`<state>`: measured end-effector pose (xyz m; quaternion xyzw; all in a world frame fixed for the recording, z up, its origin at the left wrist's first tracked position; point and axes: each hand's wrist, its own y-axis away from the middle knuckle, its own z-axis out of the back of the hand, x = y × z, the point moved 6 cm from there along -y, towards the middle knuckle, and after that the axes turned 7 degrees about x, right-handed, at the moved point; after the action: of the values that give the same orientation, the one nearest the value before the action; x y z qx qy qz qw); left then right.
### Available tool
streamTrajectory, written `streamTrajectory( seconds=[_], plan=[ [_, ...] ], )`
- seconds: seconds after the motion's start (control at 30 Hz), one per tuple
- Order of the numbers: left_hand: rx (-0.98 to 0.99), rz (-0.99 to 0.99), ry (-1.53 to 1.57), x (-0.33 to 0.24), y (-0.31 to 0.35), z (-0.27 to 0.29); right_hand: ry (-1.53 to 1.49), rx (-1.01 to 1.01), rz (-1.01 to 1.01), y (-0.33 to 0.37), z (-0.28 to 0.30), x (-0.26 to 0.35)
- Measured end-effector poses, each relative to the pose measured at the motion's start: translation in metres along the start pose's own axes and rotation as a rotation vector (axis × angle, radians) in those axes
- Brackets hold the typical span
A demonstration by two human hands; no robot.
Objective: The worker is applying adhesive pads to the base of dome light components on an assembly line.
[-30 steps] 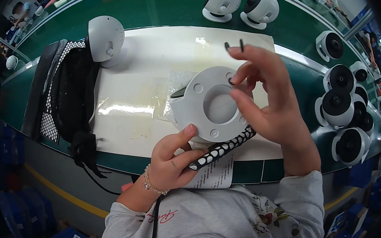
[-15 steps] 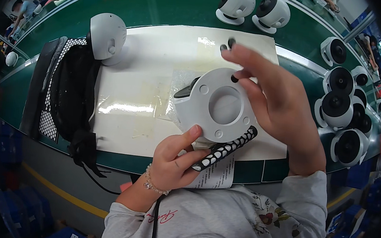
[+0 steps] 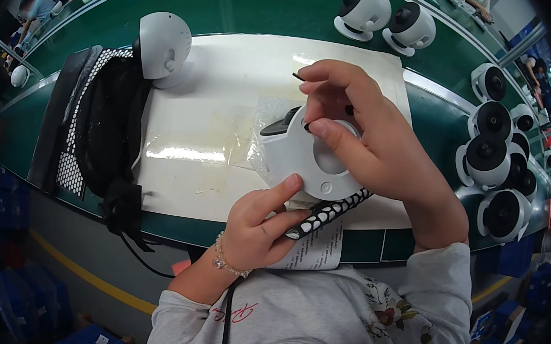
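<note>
The right hand's fingers [image 3: 349,74] are half-curled, thumb tip meeting a small dark disc [image 3: 307,127]; whether they pinch it, I cannot tell. Directly under them is the white base [image 3: 303,165], its rim gripped by the left hand [image 3: 252,231]. Seemingly a disc is being seated; next calls for firm pressing. Well beyond the fingers stand white cameras [image 3: 373,13].

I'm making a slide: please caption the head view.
Left hand holding a white ring-shaped part, right hand curled over it, at a green bench.
</note>
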<state>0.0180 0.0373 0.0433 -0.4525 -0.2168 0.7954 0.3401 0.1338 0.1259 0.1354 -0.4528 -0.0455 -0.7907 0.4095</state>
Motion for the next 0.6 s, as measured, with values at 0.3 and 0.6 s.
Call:
streamTrajectory(
  seconds=[0.3,0.6],
  plan=[
    [0.014,0.003,0.023,0.0,-0.001,0.001,0.552,0.045,0.105,0.019,-0.005,0.027],
    [0.039,0.005,0.02,-0.002,-0.003,0.0,0.2,-0.084,0.038,0.052,-0.008,0.007]
  ],
)
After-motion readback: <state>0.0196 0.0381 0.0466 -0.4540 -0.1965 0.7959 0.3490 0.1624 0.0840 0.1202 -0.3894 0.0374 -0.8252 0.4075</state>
